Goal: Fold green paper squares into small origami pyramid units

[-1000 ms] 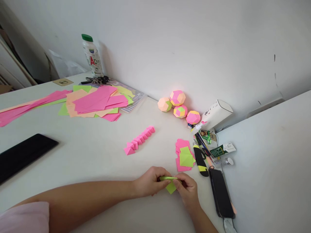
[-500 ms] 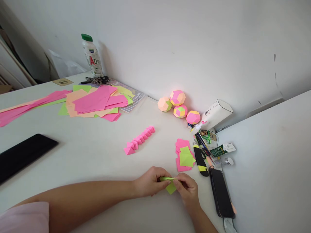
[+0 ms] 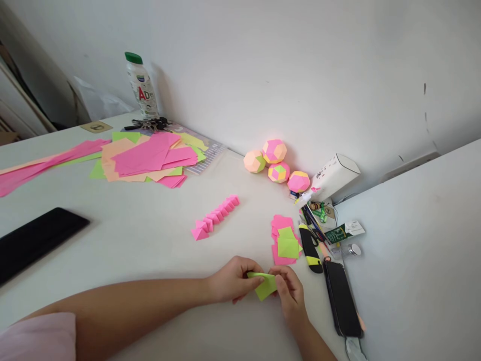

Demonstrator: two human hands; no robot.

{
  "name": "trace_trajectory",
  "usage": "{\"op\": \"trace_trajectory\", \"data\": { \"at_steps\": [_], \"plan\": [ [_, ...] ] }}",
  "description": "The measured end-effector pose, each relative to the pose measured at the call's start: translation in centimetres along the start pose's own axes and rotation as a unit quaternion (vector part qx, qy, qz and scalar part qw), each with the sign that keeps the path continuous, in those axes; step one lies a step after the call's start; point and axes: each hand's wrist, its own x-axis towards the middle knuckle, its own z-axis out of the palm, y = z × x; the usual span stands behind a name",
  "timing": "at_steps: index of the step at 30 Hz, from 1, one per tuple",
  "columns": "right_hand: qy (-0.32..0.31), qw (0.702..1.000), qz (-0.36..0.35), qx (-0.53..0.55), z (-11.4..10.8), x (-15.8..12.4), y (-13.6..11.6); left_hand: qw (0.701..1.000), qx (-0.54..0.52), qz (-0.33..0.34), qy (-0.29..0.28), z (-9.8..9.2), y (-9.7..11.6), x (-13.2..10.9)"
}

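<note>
Between both hands is a small sheet of lime green paper (image 3: 266,287), low at the front of the table. My left hand (image 3: 237,281) pinches its left side between thumb and fingers. My right hand (image 3: 290,291) grips the right side, thumb on the near face. Just beyond the right hand lies a loose pile of pink paper squares (image 3: 281,223) with green paper squares (image 3: 288,247) on top. Further off, a slanting row of folded pink paper pieces (image 3: 216,216) stands on the table.
Several many-sided paper balls (image 3: 278,172) sit by the wall. A box cutter (image 3: 310,249), a black phone (image 3: 341,298) and a small jar (image 3: 347,250) line the right side. Coloured paper sheets (image 3: 145,156), a bottle (image 3: 142,87) and a black tablet (image 3: 41,240) occupy the left.
The green paper has tilted so more of its face shows. My right thumb has shifted from the top edge to the right side; the left hand is almost unmoved.
</note>
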Motion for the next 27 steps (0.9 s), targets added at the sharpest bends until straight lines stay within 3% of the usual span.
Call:
{"op": "trace_trajectory", "data": {
  "at_steps": [3, 5, 13, 20, 27],
  "plan": [
    [-0.03, 0.996, -0.075, -0.044, 0.0, 0.3, -0.2, 1.0, -0.005, -0.008, 0.002, 0.0, 0.2, -0.1],
    [-0.025, 0.994, -0.089, -0.062, 0.0, 0.5, -0.3, 1.0, -0.018, -0.011, 0.001, 0.1, 0.1, 0.0],
    [0.032, 0.998, 0.034, -0.045, 0.1, 0.0, 0.4, 0.998, -0.065, -0.01, 0.015, 0.3, -0.6, 0.4],
    [-0.004, 0.997, -0.008, -0.075, 0.1, 0.2, 0.7, 0.997, -0.074, -0.009, 0.014, 0.3, -1.1, 0.4],
    [-0.012, 0.999, 0.033, -0.037, 0.1, 0.1, 0.4, 0.996, -0.077, -0.009, 0.033, 0.4, -1.2, 0.6]
  ]
}}
